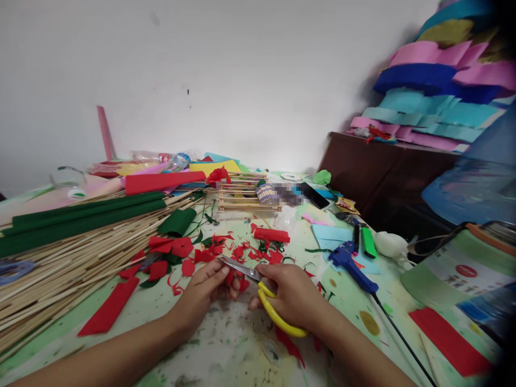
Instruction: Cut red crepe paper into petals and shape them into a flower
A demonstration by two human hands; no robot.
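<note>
Yellow-handled scissors [278, 317] are in my right hand [296, 294], whose fingers are closed round the loops. Their metal blades [244, 269] point left and reach my left hand [209, 282]. My left hand is pinched on a small red piece [229, 278], partly hidden by the fingers. Red scraps [217, 244] and some dark green bits lie on the table just beyond both hands. A folded red strip [272, 235] lies behind them.
Many thin sticks [80, 252] and green rolls [88, 215] cover the left side. A stick frame [245, 199] stands at the back. At the right are a blue glue gun [355, 269], its cable, a phone [313, 195] and a large jar [459, 269].
</note>
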